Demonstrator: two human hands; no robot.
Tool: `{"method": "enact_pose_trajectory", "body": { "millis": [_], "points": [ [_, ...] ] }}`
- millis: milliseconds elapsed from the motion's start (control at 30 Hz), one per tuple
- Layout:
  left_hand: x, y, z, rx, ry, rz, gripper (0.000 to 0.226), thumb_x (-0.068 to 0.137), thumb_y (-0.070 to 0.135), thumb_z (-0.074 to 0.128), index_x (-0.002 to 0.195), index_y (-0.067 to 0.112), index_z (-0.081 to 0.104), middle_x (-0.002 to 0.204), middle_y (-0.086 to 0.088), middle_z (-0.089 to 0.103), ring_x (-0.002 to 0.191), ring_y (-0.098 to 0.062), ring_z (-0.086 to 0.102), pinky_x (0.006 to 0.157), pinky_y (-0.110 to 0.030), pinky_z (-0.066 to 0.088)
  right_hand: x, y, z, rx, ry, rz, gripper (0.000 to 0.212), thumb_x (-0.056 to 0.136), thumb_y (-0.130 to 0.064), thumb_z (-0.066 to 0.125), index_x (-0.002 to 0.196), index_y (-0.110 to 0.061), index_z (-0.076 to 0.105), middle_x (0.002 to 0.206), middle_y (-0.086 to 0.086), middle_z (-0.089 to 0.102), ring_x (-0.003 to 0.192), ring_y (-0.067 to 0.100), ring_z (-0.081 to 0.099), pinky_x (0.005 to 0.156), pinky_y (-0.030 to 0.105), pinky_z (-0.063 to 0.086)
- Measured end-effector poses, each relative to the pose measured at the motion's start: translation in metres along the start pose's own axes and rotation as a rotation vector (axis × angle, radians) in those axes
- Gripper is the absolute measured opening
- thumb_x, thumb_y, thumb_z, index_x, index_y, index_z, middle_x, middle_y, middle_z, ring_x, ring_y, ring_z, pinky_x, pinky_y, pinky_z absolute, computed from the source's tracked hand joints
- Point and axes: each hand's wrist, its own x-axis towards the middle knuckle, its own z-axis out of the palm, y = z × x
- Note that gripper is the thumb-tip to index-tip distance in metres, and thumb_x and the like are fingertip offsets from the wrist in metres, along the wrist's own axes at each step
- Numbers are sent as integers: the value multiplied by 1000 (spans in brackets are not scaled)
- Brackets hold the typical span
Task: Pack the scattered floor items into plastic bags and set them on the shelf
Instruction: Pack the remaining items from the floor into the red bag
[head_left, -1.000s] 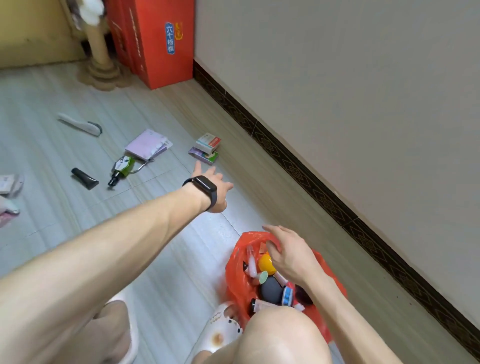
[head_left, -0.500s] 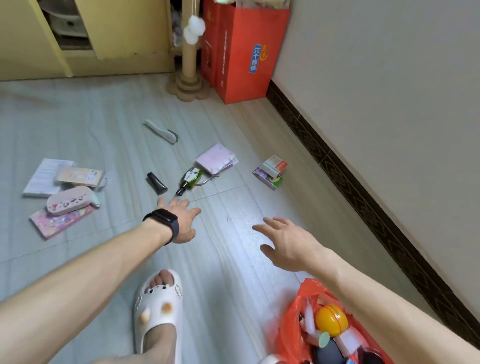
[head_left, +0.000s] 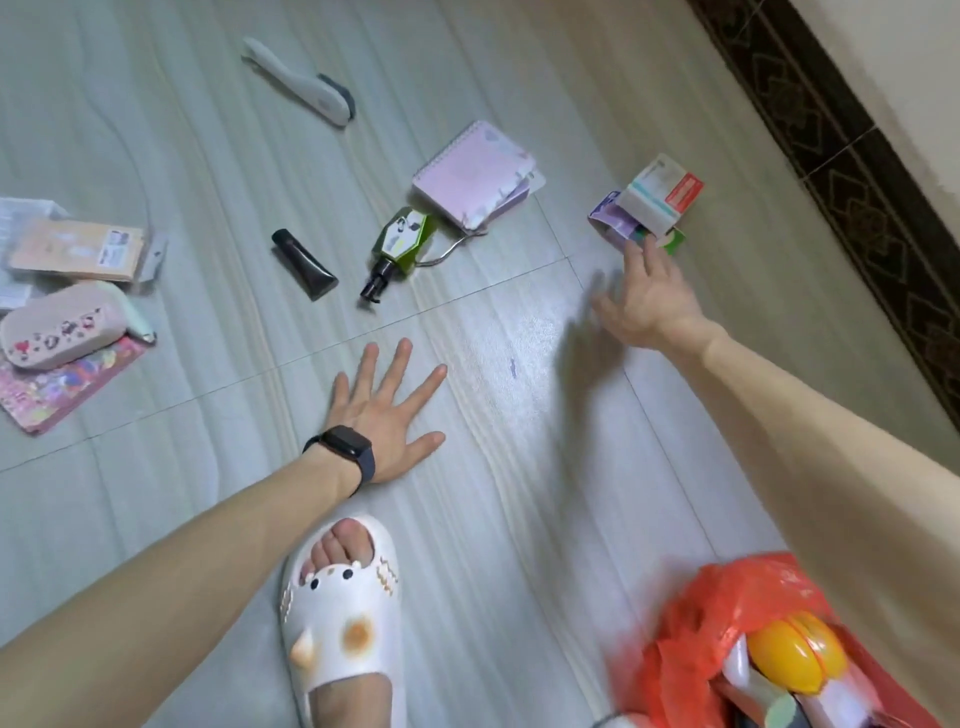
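We are partway through: the red plastic bag (head_left: 727, 597) at lower right is holding some items, our right hand (head_left: 647, 306), fingers (head_left: 636, 258) spread and empty, is touching the small boxes (head_left: 657, 200) at upper right, and our flat left hand (head_left: 387, 415) is bracing on the littered floor (head_left: 519, 493).

Left arm stretched forward, left hand (head_left: 387, 415) palm down with fingers straight and splayed wide, right arm extended further ahead, right hand (head_left: 647, 306) also palm down, fingers loosely straight and motion-blurred, thumb out to the side, both hands empty
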Motion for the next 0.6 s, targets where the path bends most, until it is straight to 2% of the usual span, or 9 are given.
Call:
{"method": "enact_pose_trajectory", "body": {
  "millis": [100,167,233,300,367,467,533,600],
  "points": [
    [-2,-2,-6,40,27,26,79,88,74,27,144,51,-23,159,-1,-27,146,-40,-14,115,-53,14,28,10,0,-22,-45,123,87,96,-53,42,157,-9,-1,166,7,-7,153,25,-6,122,51,8],
    [2,-4,-19,34,56,53,74,91,65,36,151,47,-3,163,-5,-7,146,-39,4,114,-47,20,24,11,15,-46,-12,143,95,91,-58,44,157,-8,-3,166,7,-5,153,24,-3,122,52,8],
    [10,-7,-40,-70,197,79,63,92,50,46,150,37,25,158,-7,19,139,-33,26,109,-43,29,6,8,36,-9,101,110,98,87,-60,46,156,-4,4,165,11,6,152,26,7,121,50,14],
    [27,-12,-62,-153,398,100,61,88,39,56,145,26,38,154,-9,29,131,-32,37,103,-45,36,-26,-1,57,1,197,33,95,84,-58,47,154,-1,18,160,16,24,147,32,21,117,49,23],
    [52,-19,-83,-157,503,84,70,85,35,60,148,26,32,157,-12,22,131,-35,36,103,-49,37,-64,-8,78,-82,257,-51,87,86,-54,50,149,3,28,149,22,38,139,38,33,110,48,29],
    [92,-24,-111,-248,400,-76,80,88,39,58,153,36,13,161,-14,8,138,-39,28,109,-49,32,-122,-14,105,-181,306,-115,69,87,-42,59,134,7,45,129,26,50,126,43,42,102,50,36],
    [109,-25,-117,-360,295,-168,75,90,36,55,152,40,13,158,-12,16,136,-40,30,108,-48,34,-153,-16,121,-150,324,-159,50,84,-30,63,119,4,56,115,25,54,121,44,45,96,52,42],
    [113,-24,-111,-433,283,-227,68,91,24,52,149,43,21,144,-14,32,127,-40,37,100,-48,39,-174,-17,134,-75,302,-176,38,80,-18,66,112,1,59,108,22,56,123,42,45,94,52,46]
  ]
}}
